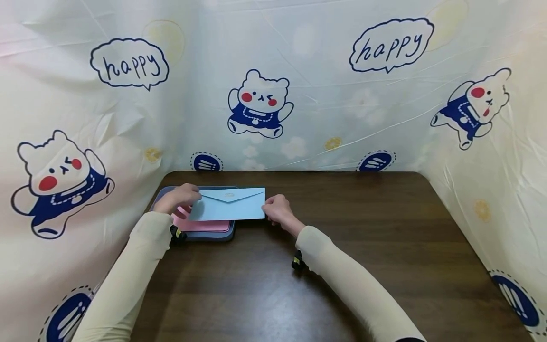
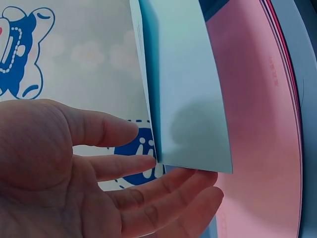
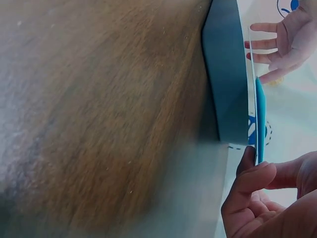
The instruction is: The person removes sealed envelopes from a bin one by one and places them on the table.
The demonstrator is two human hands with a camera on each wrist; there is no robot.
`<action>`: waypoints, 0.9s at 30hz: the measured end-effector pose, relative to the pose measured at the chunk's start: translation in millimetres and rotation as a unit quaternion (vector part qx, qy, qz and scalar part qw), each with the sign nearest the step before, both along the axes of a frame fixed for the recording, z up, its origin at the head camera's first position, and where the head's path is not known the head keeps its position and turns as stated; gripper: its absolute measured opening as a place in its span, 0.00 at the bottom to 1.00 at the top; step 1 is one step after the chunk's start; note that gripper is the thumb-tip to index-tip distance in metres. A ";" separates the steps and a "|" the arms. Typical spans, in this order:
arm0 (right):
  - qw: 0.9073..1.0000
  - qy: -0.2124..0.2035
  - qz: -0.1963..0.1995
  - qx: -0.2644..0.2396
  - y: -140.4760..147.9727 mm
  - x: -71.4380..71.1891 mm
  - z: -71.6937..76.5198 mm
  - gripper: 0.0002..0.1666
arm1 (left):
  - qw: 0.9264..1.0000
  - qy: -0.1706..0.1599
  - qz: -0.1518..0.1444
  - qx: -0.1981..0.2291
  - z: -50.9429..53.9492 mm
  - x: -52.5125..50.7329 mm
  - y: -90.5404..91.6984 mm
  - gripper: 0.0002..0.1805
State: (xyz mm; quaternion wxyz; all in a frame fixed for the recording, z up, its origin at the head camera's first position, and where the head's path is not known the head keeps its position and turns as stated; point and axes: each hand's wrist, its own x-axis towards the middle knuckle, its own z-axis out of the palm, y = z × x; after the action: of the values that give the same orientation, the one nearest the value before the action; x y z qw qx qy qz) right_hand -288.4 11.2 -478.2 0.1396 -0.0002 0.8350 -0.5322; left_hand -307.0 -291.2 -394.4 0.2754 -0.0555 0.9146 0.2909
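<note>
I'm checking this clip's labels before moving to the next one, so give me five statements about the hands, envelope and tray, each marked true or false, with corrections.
1. The right hand pinches one end of the light-blue envelope. True.

2. The pink paper stack lies in the blue-grey tray, which rests on the wooden table. True.

3. The envelope's flap is turned away from the head camera. False: the flap side faces that camera.

4. The tray is at the table's right side. False: it is at the left side, as the person sees it.

5. The left hand is clenched in a fist. False: its fingers are extended at the envelope's other end, with the thumb apart from the paper.
</note>
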 end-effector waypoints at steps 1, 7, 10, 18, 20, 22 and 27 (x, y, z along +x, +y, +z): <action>1.000 -0.003 -0.001 0.002 1.0 -0.7 -0.7 0.13 | 1.000 0.001 -0.001 0.000 -0.6 -0.6 0.8 0.36; 1.000 -0.014 -0.014 0.005 6.8 -3.6 -2.2 0.09 | 1.000 0.007 0.000 0.001 -3.8 -1.7 7.2 0.36; 1.000 -0.013 -0.017 0.003 9.9 -4.6 -2.1 0.10 | 1.000 0.010 0.000 0.001 -5.2 -1.5 9.3 0.36; 1.000 -0.022 -0.015 0.009 15.5 -9.3 -5.7 0.13 | 1.000 0.024 -0.011 -0.005 -0.5 4.5 17.1 0.37; 1.000 -0.023 -0.014 0.010 16.1 -10.3 -6.5 0.12 | 0.999 0.032 -0.013 -0.007 0.4 6.3 19.3 0.37; 1.000 -0.020 -0.016 0.009 16.9 -9.7 -5.9 0.11 | 0.999 0.037 -0.012 -0.007 0.2 7.7 21.3 0.37; 1.000 -0.004 -0.022 0.003 21.0 -6.8 -4.0 0.11 | 0.999 0.044 -0.020 -0.003 -1.9 10.9 26.7 0.37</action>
State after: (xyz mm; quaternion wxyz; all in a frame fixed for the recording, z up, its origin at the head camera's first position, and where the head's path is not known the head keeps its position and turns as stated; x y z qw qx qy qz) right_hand -295.2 32.2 -482.3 0.1318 0.0206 0.8360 -0.5322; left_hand -296.1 -264.6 -396.4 0.2409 -0.0252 0.9277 0.2842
